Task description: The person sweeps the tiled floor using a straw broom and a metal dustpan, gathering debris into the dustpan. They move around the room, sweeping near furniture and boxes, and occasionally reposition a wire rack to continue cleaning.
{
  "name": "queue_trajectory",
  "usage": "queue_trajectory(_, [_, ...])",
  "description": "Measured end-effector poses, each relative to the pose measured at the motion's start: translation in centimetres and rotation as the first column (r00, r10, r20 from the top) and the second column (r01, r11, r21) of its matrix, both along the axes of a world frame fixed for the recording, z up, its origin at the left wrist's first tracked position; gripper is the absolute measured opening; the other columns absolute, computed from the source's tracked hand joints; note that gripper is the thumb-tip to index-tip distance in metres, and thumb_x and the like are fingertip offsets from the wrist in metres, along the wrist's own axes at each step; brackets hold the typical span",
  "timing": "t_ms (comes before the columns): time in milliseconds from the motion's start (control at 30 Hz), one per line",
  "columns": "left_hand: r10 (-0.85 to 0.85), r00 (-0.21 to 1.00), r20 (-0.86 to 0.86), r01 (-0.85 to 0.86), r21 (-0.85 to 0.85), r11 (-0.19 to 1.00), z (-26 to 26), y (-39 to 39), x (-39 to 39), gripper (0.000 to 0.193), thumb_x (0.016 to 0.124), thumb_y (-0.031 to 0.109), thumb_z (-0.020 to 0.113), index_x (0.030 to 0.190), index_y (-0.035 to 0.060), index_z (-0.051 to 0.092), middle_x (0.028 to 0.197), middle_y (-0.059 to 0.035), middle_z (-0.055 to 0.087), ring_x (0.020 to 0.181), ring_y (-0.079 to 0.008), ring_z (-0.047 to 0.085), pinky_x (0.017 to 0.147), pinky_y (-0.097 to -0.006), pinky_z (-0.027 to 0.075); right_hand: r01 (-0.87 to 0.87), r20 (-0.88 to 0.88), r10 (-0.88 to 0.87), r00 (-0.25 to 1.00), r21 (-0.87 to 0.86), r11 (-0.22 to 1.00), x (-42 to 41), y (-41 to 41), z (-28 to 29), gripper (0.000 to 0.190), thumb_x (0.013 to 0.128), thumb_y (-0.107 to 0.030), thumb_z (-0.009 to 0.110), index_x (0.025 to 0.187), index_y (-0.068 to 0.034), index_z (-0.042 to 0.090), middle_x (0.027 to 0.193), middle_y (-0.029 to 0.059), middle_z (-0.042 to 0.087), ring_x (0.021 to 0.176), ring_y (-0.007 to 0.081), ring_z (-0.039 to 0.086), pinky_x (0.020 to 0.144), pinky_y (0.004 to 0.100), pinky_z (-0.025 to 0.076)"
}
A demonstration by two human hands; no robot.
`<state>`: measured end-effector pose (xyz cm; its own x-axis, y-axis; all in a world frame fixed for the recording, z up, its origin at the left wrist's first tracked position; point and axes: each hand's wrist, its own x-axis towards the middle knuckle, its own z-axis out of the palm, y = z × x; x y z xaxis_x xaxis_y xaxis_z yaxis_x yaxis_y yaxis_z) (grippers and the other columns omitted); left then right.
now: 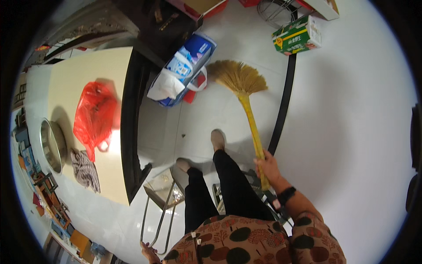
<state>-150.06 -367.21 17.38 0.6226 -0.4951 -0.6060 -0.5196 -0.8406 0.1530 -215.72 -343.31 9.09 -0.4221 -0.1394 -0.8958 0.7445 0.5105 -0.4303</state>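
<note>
My right hand [268, 166] grips the yellow-wrapped handle of a straw broom [252, 122]. The broom's fanned bristles point away from me, low over the tiled floor beside a blue bag. At the bottom edge, my left hand [150, 254] is partly cut off by the frame. Its fingers are closed around the bent metal tubing of what looks like a small stool [165, 189] with a square panel. That panel lies beyond the hand, close to my left foot and the table's corner. A small dark scrap [183, 135] lies on the floor ahead of my feet.
On the cream-topped table [113, 178] at left are a red plastic bag [95, 112], a metal basin [54, 145] and a checked cloth [85, 170]. A blue carrier bag [184, 69] and a green carton [296, 36] stand ahead. A black strip [283, 109] crosses the floor.
</note>
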Motion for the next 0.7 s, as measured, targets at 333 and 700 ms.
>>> queue_trajectory(333, [-0.17,0.984,-0.044,0.173,0.081,0.981,-1.1,0.6,3.2,0.08,0.094,0.065,0.046,0.11,-0.0127,0.057,0.049,-0.0071,0.046,0.039,-0.0199,0.049,0.039,-0.0346,0.041,0.119,-0.365,-0.115,0.924,-0.011,0.993,-13.1,-9.4,-8.1,0.064,0.088,-0.011,0.065,0.146,-0.012,0.037,0.067,0.0059,0.057,0.048,0.0149,0.054,0.04,0.0319,0.048])
queue_trajectory(700, [0.125,0.992,0.003,-0.124,-0.112,0.986,1.2,2.0,-5.5,0.061,0.093,0.055,0.053,0.097,-0.0052,0.057,0.052,0.0008,0.034,0.043,-0.0138,0.037,0.045,-0.0292,0.035,-0.433,-0.323,0.575,0.752,0.417,0.8,-17.7,-9.1,-13.2,0.068,0.092,-0.015,0.058,0.152,-0.019,0.025,0.08,0.0144,0.062,0.046,0.023,0.058,0.044,0.0369,0.051])
